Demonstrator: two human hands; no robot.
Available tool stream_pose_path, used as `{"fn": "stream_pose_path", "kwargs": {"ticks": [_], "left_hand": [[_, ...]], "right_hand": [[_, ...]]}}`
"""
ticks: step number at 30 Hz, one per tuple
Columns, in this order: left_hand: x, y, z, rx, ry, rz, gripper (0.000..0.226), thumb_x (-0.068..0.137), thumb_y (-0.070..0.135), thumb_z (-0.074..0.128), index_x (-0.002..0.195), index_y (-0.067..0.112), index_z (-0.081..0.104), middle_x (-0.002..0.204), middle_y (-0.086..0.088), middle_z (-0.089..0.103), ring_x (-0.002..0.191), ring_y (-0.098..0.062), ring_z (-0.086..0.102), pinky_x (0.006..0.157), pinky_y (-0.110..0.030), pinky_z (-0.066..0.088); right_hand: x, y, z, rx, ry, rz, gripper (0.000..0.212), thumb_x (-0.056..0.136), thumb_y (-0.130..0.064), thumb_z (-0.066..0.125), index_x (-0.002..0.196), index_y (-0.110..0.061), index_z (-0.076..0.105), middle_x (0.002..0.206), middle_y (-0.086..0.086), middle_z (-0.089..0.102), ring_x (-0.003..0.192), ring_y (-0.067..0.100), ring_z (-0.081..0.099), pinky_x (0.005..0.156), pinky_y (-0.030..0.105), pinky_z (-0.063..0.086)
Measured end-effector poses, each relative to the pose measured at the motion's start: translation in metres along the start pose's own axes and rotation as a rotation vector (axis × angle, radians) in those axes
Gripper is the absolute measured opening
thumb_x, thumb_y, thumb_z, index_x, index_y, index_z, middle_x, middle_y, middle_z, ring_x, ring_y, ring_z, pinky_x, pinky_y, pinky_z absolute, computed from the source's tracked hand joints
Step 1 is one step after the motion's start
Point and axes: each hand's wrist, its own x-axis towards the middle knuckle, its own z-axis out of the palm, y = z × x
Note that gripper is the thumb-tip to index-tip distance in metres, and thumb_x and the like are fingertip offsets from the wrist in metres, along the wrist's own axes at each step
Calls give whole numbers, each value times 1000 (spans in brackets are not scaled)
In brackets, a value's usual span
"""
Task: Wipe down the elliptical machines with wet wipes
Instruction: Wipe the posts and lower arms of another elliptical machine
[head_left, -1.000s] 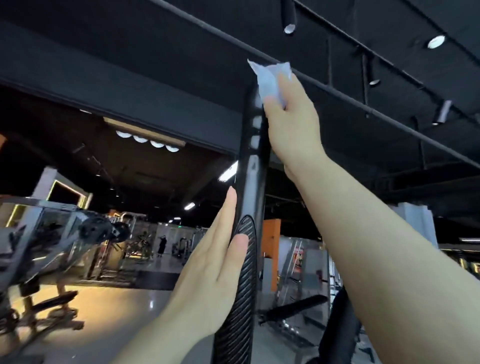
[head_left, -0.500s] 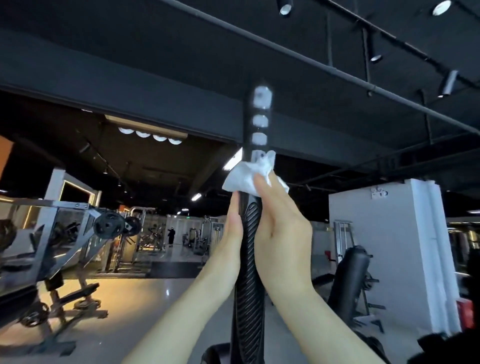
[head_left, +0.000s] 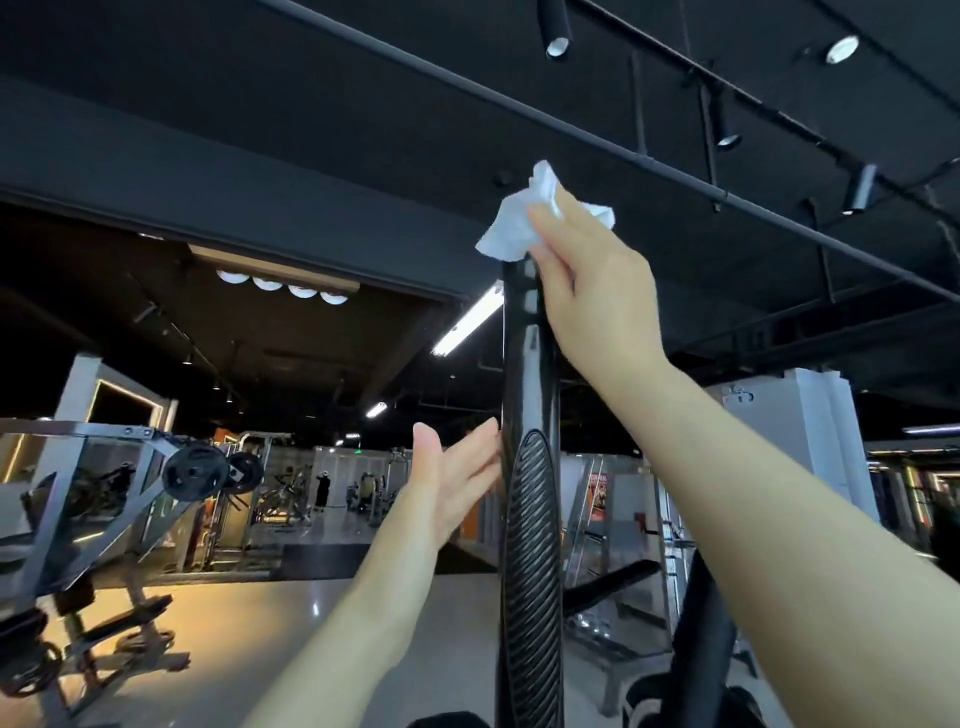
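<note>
Under a dark gym ceiling (head_left: 363, 130), right hand (head_left: 592, 280) fingers press wipe (head_left: 506, 228) on handlebar (head_left: 530, 389); left hand (head_left: 452, 478) fingers wide

Legible text: none you can read; the orange poster (head_left: 598, 496) on the far wall is too blurred.

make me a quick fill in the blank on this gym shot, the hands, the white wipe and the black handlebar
1. The right hand presses a crumpled white wet wipe against the ____ end of the glossy black upright handlebar.
2. The left hand has its fingers ____, fingertips at the bar's left edge.
3. The ribbed grip panel on the bar sits ____ the wipe.
4. The colour of the wipe is ____.

Missing words: top; straight; below; white
</note>
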Motion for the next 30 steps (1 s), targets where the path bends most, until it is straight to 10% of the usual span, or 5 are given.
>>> {"fn": "stream_pose_path", "kwargs": {"ticks": [8,13,19,30], "left_hand": [[-28,-18,0,-33,-11,21,63,79,74,16,125,47,49,127,36,54,124,14,46,113,-26,34],[-35,-19,2,-41,-6,61,63,77,75,21,127,49,49,124,36,58,122,16,48,106,-22,38],[-44,-21,1,-123,20,82,71,72,75,26,136,47,39,127,28,61,119,11,54,103,-22,40],[-46,-31,-13,-138,347,298,47,83,62,29,124,49,47,129,18,61,114,3,60,103,-25,42]], "right_hand": [[-67,-5,-13,-78,-80,-161,28,86,10,62,109,-4,71,118,11,68,94,24,66,82,11,40],[-104,-12,-42,-102,-211,-356,26,89,-2,51,103,-4,72,116,12,68,106,25,65,91,27,51],[-4,1,-34,-251,-67,-320,23,85,8,57,101,-3,70,104,12,68,79,34,64,62,38,56],[-92,-27,-38,-40,-767,-653,26,90,5,48,83,-8,69,92,7,64,92,28,56,94,30,44]]}}
